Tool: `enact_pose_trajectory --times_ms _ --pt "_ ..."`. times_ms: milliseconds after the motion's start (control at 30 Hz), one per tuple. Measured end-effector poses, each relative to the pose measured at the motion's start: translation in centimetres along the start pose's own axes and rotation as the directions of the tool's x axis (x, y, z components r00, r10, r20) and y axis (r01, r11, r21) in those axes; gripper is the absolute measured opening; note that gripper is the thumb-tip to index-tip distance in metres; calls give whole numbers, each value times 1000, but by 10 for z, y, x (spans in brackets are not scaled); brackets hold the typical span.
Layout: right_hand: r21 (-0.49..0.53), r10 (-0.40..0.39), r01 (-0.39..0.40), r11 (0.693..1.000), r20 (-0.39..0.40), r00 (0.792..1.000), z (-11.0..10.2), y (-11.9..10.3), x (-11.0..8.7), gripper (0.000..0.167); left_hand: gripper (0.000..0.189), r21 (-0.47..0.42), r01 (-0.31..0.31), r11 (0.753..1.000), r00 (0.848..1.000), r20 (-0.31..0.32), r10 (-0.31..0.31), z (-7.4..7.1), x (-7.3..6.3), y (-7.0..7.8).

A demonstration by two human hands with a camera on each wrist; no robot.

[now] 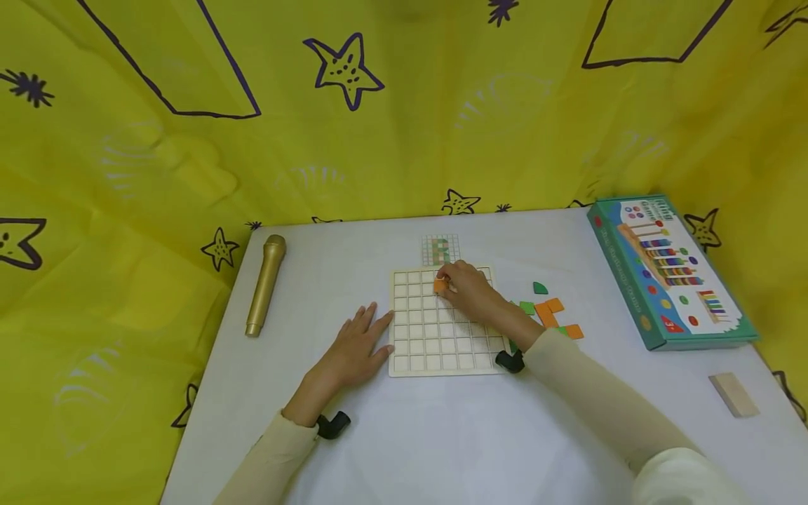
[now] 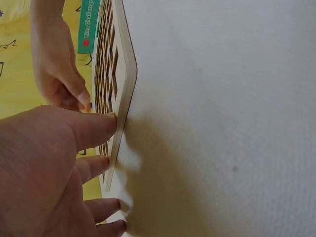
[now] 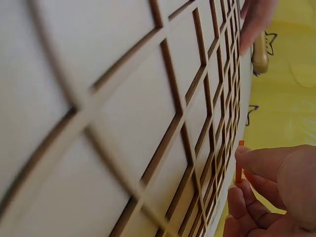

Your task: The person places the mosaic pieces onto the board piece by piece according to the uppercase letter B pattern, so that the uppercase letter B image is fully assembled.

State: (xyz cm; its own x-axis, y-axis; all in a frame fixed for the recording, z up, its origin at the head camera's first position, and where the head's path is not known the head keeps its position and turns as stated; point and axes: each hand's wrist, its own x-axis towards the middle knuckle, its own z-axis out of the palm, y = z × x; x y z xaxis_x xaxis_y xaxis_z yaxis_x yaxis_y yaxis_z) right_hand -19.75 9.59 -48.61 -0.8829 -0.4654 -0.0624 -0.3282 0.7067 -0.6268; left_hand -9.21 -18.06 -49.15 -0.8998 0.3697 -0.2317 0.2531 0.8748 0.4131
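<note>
Head view: right hand [image 1: 470, 289] pinches an orange tile [image 1: 440, 285] over the upper rows of the board [image 1: 432, 344]; left hand [image 1: 353, 351] has its fingers spread at the board's left edge, gripping nothing. Card [image 1: 440, 250] lies just beyond the board. Loose tiles [image 1: 546, 315] lie to the right, near the right sleeve [image 1: 606, 400]; a low sweep of that arm could scatter them. Left wrist: left thumb and forefinger touch the board's rim. Contact looks light, so a sideways push on the tile might slide the board. Right wrist: tile seen edge-on between thumb and fingers; cannot tell whether it touches the board. Likely faults: a tilted release catching a ridge, or a wrong cell because fingertips block sight.
</note>
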Motion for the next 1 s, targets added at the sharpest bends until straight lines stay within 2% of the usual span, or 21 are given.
enact_pose_trajectory --times_ms 233,467,633,833,1000 --pt "-60 -51 50 997 -17 999 13 -7 12 14 65 14 -3 1000 1000 9 3 2 1 -1" --pt "-129 -86 83 988 -21 996 18 -15 13 12 65 7 13 1000 1000 17 -13 0 0 0" --pt "-139 -99 90 986 -65 993 20 -17 10 15 65 9 20 1000 1000 23 -20 0 0 0" --pt "-107 -68 61 992 -61 996 19 -15 -1 21 65 5 16 1000 1000 23 -16 1 1 1" --pt "-45 -15 13 999 -44 999 3 -4 -17 29 65 4 17 1000 1000 15 -17 0 0 1"
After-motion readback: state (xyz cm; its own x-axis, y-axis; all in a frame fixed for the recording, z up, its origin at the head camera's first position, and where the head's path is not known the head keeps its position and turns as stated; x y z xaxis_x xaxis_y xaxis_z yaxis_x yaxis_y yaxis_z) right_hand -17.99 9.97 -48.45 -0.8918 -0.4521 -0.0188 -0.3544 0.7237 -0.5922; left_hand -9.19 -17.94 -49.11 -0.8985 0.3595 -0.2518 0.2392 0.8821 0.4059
